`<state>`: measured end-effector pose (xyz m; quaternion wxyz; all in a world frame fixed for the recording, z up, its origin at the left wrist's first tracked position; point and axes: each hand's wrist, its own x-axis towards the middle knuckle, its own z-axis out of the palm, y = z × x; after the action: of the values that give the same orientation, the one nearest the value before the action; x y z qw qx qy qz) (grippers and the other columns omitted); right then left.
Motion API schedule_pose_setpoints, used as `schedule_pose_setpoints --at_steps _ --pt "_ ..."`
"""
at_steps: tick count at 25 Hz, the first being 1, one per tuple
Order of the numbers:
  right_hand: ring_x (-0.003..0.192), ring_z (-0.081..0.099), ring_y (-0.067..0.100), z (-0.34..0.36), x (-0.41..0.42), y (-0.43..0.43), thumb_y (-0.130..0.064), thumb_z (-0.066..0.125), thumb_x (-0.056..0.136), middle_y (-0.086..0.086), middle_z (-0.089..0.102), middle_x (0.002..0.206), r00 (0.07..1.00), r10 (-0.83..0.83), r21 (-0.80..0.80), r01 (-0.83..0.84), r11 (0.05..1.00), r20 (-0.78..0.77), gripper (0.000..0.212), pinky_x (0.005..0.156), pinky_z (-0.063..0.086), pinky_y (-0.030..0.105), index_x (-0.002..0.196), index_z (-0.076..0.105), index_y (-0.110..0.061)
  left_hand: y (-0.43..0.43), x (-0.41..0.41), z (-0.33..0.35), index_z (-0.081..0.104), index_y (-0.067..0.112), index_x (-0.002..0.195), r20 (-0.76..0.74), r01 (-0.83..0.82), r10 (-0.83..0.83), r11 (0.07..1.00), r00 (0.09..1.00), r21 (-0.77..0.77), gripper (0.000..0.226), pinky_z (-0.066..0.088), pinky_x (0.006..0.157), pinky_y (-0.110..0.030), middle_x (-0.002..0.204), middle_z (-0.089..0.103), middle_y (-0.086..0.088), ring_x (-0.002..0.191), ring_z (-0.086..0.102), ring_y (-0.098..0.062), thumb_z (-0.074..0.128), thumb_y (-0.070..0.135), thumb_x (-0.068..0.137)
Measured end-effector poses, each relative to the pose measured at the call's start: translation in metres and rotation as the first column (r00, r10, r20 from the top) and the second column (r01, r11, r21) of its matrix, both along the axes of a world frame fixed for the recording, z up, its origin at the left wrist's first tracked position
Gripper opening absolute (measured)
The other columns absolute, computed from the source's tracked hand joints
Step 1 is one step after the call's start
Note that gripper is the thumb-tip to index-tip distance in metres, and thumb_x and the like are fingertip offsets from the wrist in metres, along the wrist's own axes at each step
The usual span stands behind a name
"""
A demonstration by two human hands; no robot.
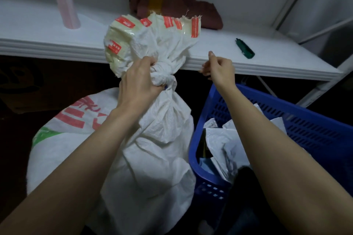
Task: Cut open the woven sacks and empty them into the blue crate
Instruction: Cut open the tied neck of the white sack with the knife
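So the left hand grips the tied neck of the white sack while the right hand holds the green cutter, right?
Not quite. The left hand does grip the tied neck of the white sack, but the right hand holds no cutter. The head view shows the green cutter lying on the white shelf, apart from that hand.

Crinkled matt woven sack (152,149) with glossy tape (122,30); perforated plastic crate (305,126); smooth white shelf (229,53)

The left hand (139,80) and right hand (219,70) are bare; both slim forearms are uncovered right to the frame's edge.
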<state>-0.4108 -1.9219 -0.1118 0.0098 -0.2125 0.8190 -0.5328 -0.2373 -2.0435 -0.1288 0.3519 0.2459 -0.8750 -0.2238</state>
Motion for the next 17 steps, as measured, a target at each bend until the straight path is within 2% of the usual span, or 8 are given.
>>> schedule_pose_setpoints --at_steps 2,5,7,9,11,13,15,17 --pt "0.080 0.064 0.020 0.000 -0.030 0.008 -0.035 0.044 0.096 0.004 0.070 0.079 0.981 -0.134 0.009 0.137 0.991 -0.138 0.038 0.076 0.051 0.035 0.079 0.065 -0.008 0.009 -0.008 -0.003 0.054 0.013 0.115 0.028 -0.019 0.019 1.000 0.999 0.019 0.052 0.042 0.076 -0.041 0.109 0.059 -0.011 0.100 0.054 -0.034 0.074 0.031 0.071" --pt "0.100 0.057 0.025 0.008 -0.071 0.011 -0.025 0.045 0.094 0.009 0.065 0.100 0.893 -0.228 0.062 0.272 0.960 -0.389 0.027 0.079 0.043 0.032 0.099 0.062 -0.005 0.015 -0.018 -0.006 0.053 0.014 0.117 0.058 -0.043 0.041 0.998 0.997 0.038 0.052 0.042 0.077 -0.041 0.111 0.058 -0.011 0.103 0.053 -0.034 0.074 0.030 0.072" --pt "0.120 0.045 0.027 0.012 -0.103 0.008 -0.021 0.044 0.093 0.011 0.058 0.123 0.849 -0.195 0.243 0.349 0.905 -0.491 0.032 0.091 0.037 0.032 0.118 0.057 -0.006 0.014 -0.023 -0.006 0.054 0.015 0.117 0.067 -0.047 0.044 0.998 0.997 0.037 0.052 0.042 0.077 -0.041 0.112 0.059 -0.010 0.103 0.054 -0.033 0.074 0.029 0.071" --pt "0.137 0.028 0.029 0.009 -0.135 0.009 -0.022 0.042 0.093 0.012 0.040 0.145 0.866 -0.144 0.493 0.402 0.772 -0.480 0.046 0.106 0.027 0.038 0.137 0.043 -0.007 0.012 -0.028 -0.007 0.054 0.016 0.117 0.075 -0.043 0.040 0.998 0.996 0.036 0.053 0.041 0.077 -0.040 0.112 0.059 -0.009 0.103 0.054 -0.032 0.076 0.028 0.070" --pt "0.145 0.011 0.031 0.004 -0.156 0.014 -0.024 0.036 0.096 0.015 0.020 0.155 0.903 -0.164 0.616 0.394 0.682 -0.396 0.052 0.113 0.016 0.044 0.144 0.030 -0.006 0.011 -0.030 -0.009 0.054 0.017 0.118 0.081 -0.031 0.029 0.999 0.996 0.026 0.055 0.040 0.076 -0.038 0.112 0.059 -0.008 0.103 0.054 -0.031 0.077 0.028 0.069" --pt "0.142 0.017 0.034 0.002 -0.167 0.016 -0.022 0.033 0.098 0.019 0.024 0.152 0.920 -0.200 0.643 0.381 0.665 -0.337 0.048 0.112 0.021 0.044 0.141 0.034 0.000 0.010 -0.031 -0.009 0.054 0.017 0.117 0.077 -0.020 0.019 1.000 0.997 0.006 0.055 0.038 0.075 -0.036 0.111 0.059 -0.006 0.102 0.055 -0.030 0.077 0.028 0.069" --pt "0.127 0.040 0.037 0.004 -0.169 0.017 -0.017 0.040 0.098 0.022 0.046 0.135 0.894 -0.180 0.622 0.420 0.661 -0.411 0.036 0.102 0.035 0.040 0.126 0.048 0.004 0.006 -0.030 -0.010 0.054 0.017 0.116 0.079 -0.014 0.014 1.000 0.997 -0.003 0.055 0.038 0.074 -0.035 0.109 0.059 -0.005 0.101 0.055 -0.029 0.078 0.028 0.068" --pt "0.115 0.050 0.039 0.011 -0.161 0.021 -0.011 0.048 0.095 0.024 0.054 0.123 0.857 -0.180 0.582 0.467 0.665 -0.482 0.027 0.095 0.042 0.039 0.117 0.055 0.003 0.004 -0.027 -0.008 0.053 0.018 0.117 0.093 -0.006 0.006 1.000 0.996 0.004 0.057 0.038 0.074 -0.035 0.110 0.059 -0.005 0.102 0.054 -0.029 0.079 0.029 0.068"
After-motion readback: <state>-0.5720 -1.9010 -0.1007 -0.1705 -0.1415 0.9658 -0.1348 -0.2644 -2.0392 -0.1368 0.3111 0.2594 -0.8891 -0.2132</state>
